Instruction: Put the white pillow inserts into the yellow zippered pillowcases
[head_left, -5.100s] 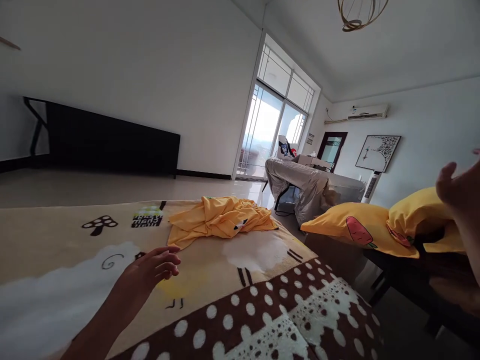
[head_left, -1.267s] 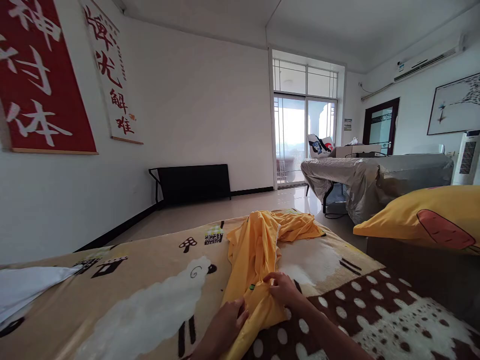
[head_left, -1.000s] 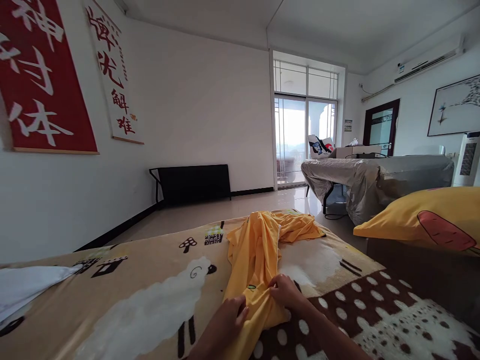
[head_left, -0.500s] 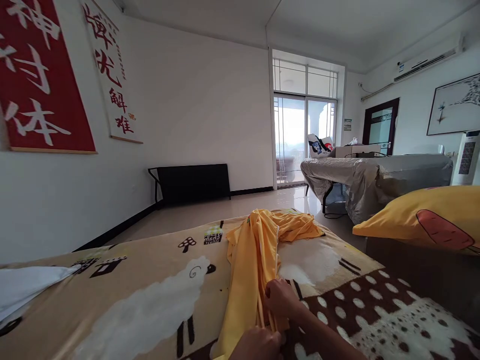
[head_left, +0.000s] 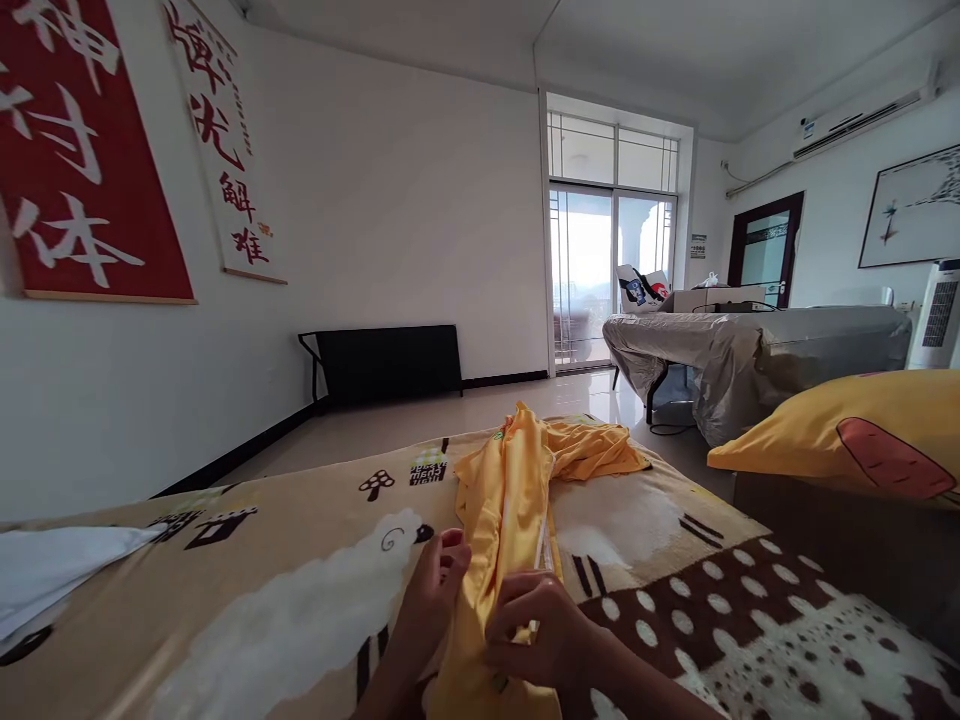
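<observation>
Head view: two bare hands, one cream-and-brown blanket [head_left: 187,620], one length of yellow cloth [head_left: 510,510]. The yellow cloth, bunched and creased, lies lengthwise on the blanket, with one crumpled part spread to the right at its far end and one pale strip along its right side. Left hand [head_left: 433,590], one: at the cloth's left edge, fingers curled; whether they grip it, cannot tell. Right hand [head_left: 541,628], one: over the near part of the cloth, fingers bent and pinching the fabric. Blanket prints include one mushroom and white polka dots on a brown border. White cloth [head_left: 67,570], one, at the blanket's left. Yellow pillow [head_left: 817,430], one, at the right, bearing a red motif. Hanging scrolls, two: one red scroll [head_left: 86,160], one white scroll [head_left: 225,150]. Black panel [head_left: 386,362], one, standing by the wall. Plastic-covered table [head_left: 690,335], one, carrying a printed bag [head_left: 643,290]. Framed picture [head_left: 911,215], one; air conditioner [head_left: 862,120], one.
</observation>
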